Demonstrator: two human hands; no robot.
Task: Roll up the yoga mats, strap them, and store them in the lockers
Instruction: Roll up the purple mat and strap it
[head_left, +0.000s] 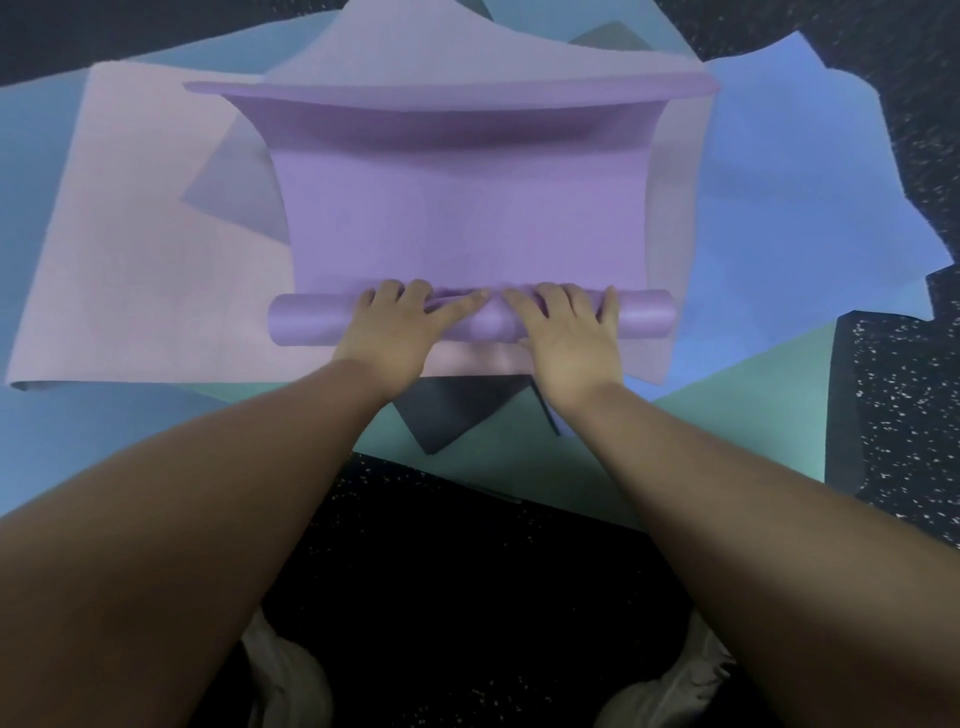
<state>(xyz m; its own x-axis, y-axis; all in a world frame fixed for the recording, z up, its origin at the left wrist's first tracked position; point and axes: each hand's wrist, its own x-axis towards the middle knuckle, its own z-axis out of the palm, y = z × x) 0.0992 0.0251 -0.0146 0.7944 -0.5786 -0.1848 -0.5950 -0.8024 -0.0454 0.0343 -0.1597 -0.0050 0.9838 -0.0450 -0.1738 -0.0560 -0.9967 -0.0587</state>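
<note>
A purple yoga mat (467, 218) lies on top of a pile of mats, its near end wound into a thin roll (306, 322). The far end is folded back over itself in a raised crease. My left hand (400, 327) presses on the roll left of its middle, fingers spread over the top. My right hand (566, 332) presses on the roll just right of the middle, fingers spread the same way. Both palms lie on the near side of the roll.
A pale pink mat (135, 249) spreads under the purple one at the left. Blue mats (779, 208) lie right and behind, a teal mat (571, 447) in front, a dark mat corner (452, 410) between. Black speckled floor (467, 571) surrounds the pile; my knees are at the bottom.
</note>
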